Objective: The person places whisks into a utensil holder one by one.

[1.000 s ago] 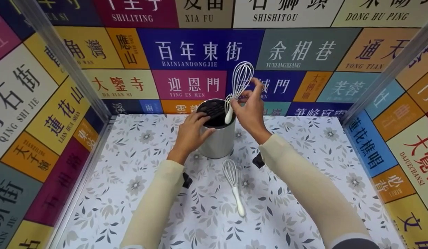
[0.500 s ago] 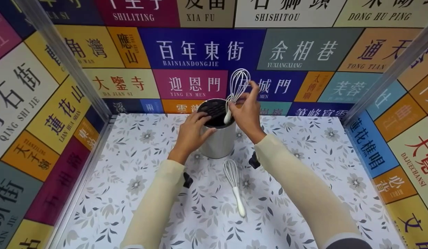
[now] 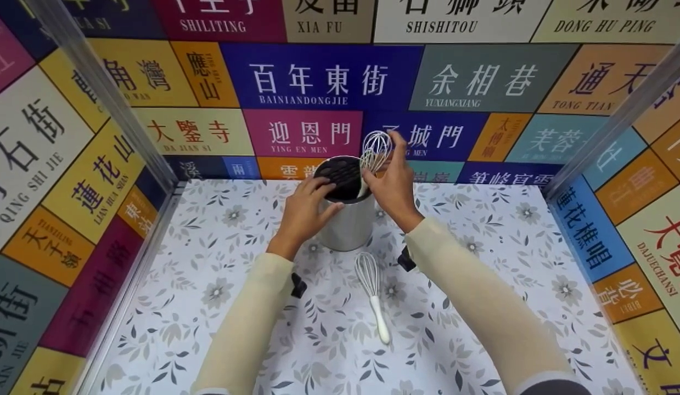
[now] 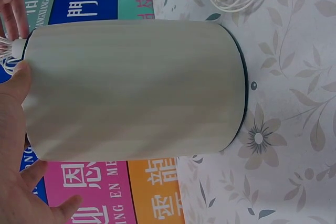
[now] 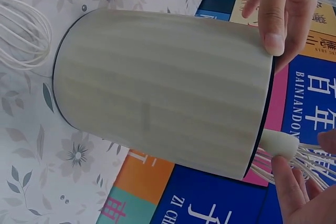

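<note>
White whisk [image 3: 375, 153] leaning slightly right, wires up, handle down inside a grey canister [image 3: 346, 227], pinched by the right hand [image 3: 395, 184]; left hand [image 3: 305, 211] grips the rim. Floral counter [image 3: 460, 329]; colourful sign-covered walls [image 3: 329, 101].

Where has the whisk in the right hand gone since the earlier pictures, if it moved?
Yes, downward: the whisk overlapped the blue BAINIANDONGJIE sign a second ago; its top now sits below it.

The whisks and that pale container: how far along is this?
Looks done: the container stands upright, the left hand resting at its rim. In hand: the right hand holds a whisk, handle down in the container's mouth. Probably left: the loose whisk, lying nearer the person. Whether another whisk already stands inside, I can't tell.
</note>
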Demonstrator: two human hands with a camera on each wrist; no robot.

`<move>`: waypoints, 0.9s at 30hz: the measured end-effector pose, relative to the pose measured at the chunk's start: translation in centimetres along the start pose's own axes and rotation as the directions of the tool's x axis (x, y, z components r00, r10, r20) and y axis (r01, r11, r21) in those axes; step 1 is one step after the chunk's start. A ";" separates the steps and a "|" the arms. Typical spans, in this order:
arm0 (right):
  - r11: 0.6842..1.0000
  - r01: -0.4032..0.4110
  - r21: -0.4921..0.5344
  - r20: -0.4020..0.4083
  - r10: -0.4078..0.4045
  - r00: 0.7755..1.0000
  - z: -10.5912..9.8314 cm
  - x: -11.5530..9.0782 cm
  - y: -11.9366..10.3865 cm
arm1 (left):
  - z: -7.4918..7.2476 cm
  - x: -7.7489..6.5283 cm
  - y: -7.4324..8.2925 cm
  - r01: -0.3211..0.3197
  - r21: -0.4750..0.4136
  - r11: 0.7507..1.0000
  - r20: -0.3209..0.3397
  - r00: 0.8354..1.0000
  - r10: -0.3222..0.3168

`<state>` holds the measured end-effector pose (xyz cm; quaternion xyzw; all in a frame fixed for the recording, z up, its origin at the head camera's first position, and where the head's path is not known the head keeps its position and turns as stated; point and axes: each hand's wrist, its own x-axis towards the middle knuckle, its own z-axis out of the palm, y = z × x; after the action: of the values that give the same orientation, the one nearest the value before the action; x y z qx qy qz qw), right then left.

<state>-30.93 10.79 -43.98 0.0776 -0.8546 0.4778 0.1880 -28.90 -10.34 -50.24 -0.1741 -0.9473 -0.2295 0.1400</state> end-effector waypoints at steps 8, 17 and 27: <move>0.998 0.039 -0.054 0.027 -0.038 0.999 -0.3 -0.4 0.8 | 0.1 0.0 -0.1 -0.006 0.005 1.000 -0.010 1.000 0.006; 0.996 0.077 -0.055 0.039 -0.075 0.996 -0.3 -0.9 1.5 | 0.2 0.0 0.0 -0.029 -0.002 1.000 -0.038 0.999 0.029; 0.993 0.092 -0.081 0.042 -0.089 0.995 0.0 -1.2 1.9 | 0.2 0.0 0.0 -0.024 0.004 1.000 -0.036 0.999 0.025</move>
<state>-30.45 11.78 -45.95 0.1174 -0.8727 0.4315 0.1961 -28.96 -10.27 -50.44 -0.1812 -0.9429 -0.2290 0.1603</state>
